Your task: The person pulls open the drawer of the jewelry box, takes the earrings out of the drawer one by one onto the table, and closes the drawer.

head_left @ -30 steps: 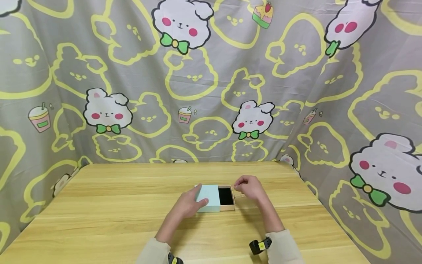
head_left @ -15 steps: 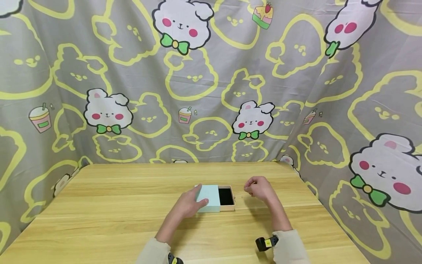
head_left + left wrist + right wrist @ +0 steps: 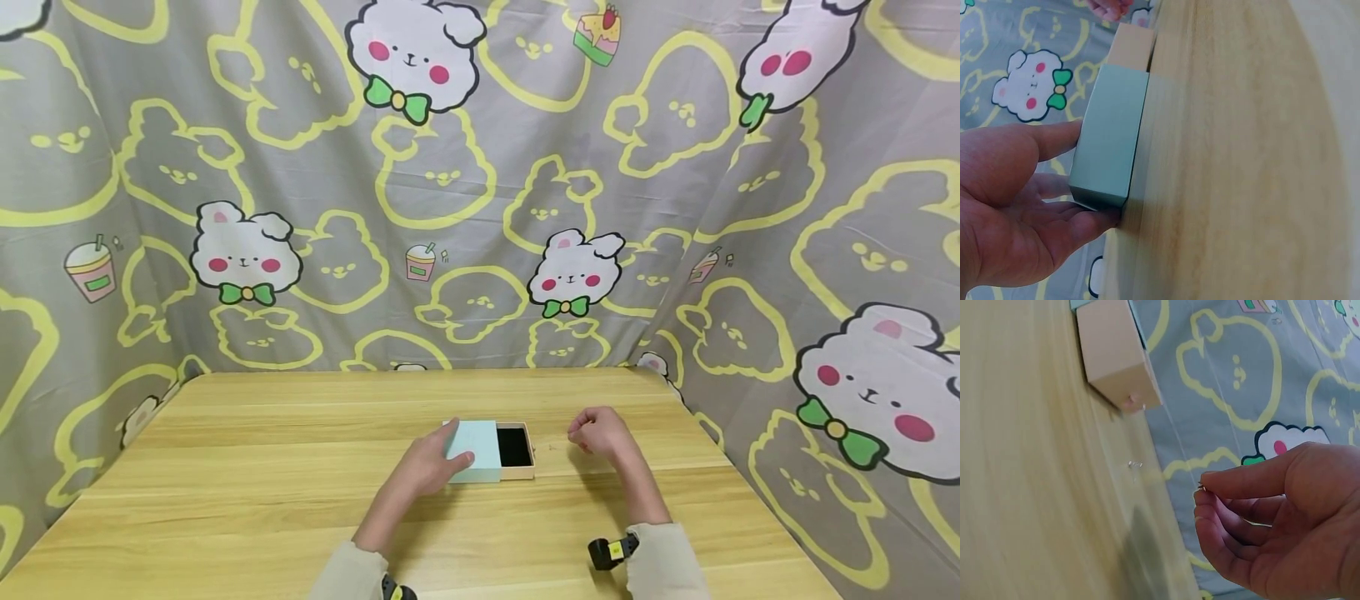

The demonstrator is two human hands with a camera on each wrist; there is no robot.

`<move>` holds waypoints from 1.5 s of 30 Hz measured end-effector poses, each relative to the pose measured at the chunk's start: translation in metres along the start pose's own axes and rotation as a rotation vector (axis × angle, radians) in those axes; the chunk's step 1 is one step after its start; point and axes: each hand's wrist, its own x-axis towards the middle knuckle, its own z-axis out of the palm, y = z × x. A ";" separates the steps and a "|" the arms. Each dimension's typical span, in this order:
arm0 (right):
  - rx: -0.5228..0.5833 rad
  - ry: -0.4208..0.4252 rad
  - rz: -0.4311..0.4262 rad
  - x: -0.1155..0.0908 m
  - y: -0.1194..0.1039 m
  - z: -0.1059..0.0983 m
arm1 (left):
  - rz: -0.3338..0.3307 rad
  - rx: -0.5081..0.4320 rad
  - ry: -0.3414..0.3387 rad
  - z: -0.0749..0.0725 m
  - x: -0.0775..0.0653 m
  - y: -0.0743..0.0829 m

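"Surrounding the pale wood-grain surface point(image 3: 262, 467)?"
"Grey cloth point(image 3: 480, 225), printed with white cartoon rabbits point(image 3: 574, 277)."
"And the pale-blue rectangular box point(image 3: 477, 446)?"
"On the surface, pinkish drawer point(image 3: 517, 472) partly out; the left hand point(image 3: 427, 462), fingers parted around it, grips it. The right hand point(image 3: 602, 432), fingertips together, pinches a tiny glinting piece point(image 3: 1201, 486)."

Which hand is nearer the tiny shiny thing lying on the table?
The right hand, just right of the tiny shiny thing; the left hand, farther left, holds the blue box.

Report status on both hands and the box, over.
Left hand grips pale-blue box sleeve. Right hand pinches tiny thing, unidentifiable. Drawer partly out. Small clear item on table between drawer and right hand.
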 end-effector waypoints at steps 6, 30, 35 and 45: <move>0.011 -0.007 0.031 0.003 0.009 0.002 | 0.009 0.012 0.014 0.000 0.001 0.000; 0.012 0.011 0.073 0.010 0.028 0.019 | 0.011 0.004 0.009 0.000 -0.001 0.000; 0.014 0.005 0.080 0.010 0.028 0.019 | 0.008 0.005 0.009 0.000 0.000 0.000; 0.005 0.001 0.073 0.009 0.026 0.020 | 0.003 0.003 0.011 0.000 0.000 0.000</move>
